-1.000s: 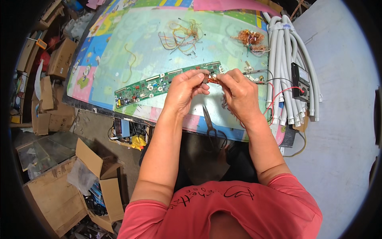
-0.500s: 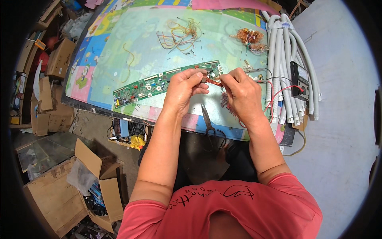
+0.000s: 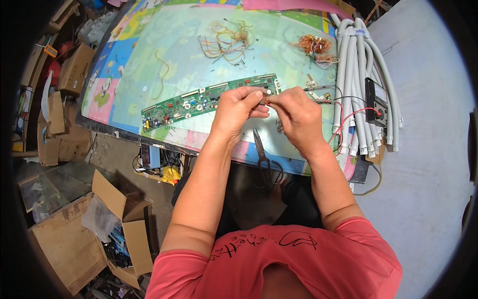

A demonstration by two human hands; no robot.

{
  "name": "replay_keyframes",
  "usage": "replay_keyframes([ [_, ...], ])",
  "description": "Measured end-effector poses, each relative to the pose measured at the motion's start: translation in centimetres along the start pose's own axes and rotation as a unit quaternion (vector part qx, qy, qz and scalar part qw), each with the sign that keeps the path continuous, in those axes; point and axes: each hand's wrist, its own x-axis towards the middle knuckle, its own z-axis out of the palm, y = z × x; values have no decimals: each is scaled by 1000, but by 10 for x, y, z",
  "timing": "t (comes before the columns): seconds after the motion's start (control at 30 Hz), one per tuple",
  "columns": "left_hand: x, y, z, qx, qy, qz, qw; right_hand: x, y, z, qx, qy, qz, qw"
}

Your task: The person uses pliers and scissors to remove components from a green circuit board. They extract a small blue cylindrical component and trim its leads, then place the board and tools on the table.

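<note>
My left hand (image 3: 238, 110) is closed, its thumb and fingers pinching a small dark part with copper-coloured wire (image 3: 267, 101) on it. My right hand (image 3: 300, 117) is closed too, its fingertips pinched at the copper-coloured wire, close beside the left fingertips. The fingers cover most of the part, so its exact kind cannot be made out. Behind my left hand lies a long green circuit board (image 3: 174, 110) with many small components. Scissors (image 3: 261, 153) with dark handles lie below the hands, their handles over the table's near edge.
Tangled thin wires (image 3: 229, 42) lie at the back, and a copper wire bundle (image 3: 314, 47) farther right. White tubes (image 3: 348, 74) and a black meter (image 3: 377, 101) with red and black leads stand at the right. An open cardboard box (image 3: 138, 239) is at lower left.
My hands have come closer together, and less copper-coloured wire shows between them. The reddish strands that showed below my right hand are mostly out of sight.
</note>
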Motion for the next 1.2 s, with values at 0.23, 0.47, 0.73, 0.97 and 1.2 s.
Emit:
replay_keyframes([
  [0.23, -3, 2, 1, 7, -5, 19, 1000, 3, 2, -4, 160, -27, 157, 974],
  [0.47, -1, -2, -5, -36, -37, 8, 999, 0, 8, 3, 204, -26, 118, 971],
  [0.73, -4, 3, -1, 30, 5, 45, 999, 0, 10, 0, 432, -41, 343, 833],
  [0.97, -4, -1, 2, 26, 17, 88, 996, -4, 14, 5, 270, -39, 228, 935],
  [1.2, -7, 2, -1, -28, -31, 48, 998, -2, 12, 2, 224, -28, 137, 964],
])
